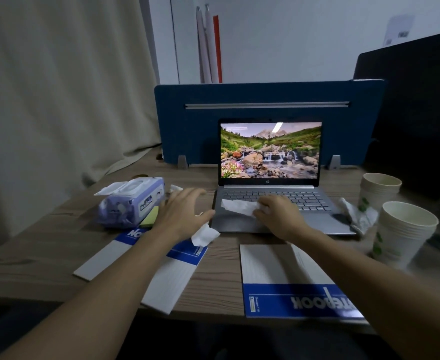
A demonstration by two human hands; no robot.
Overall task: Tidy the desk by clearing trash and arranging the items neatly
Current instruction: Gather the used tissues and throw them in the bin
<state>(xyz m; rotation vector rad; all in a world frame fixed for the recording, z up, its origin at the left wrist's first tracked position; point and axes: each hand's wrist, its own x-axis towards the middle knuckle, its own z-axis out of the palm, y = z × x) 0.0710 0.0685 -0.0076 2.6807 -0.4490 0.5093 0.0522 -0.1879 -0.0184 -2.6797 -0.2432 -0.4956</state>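
Note:
An open silver laptop (317, 219) sits mid-desk with its screen lit. My right hand (278, 211) rests on its keyboard, fingers closed on one end of a white tissue (237, 207) that lies across the keys. My left hand (182, 211) hovers left of the laptop with fingers spread, and a crumpled white tissue (204, 236) sticks out from under its palm. Another crumpled tissue (356, 216) lies at the laptop's right corner. Two blue-and-white notebooks (177, 271) (278, 281) lie near the front edge.
A purple wet-wipes pack (128, 201) with its lid open sits at left, beside yellow sticky notes (150, 216). Two stacks of paper cups (378, 190) (403, 235) stand at right. A blue divider panel (265, 97) backs the wooden desk (45, 245); a curtain hangs left.

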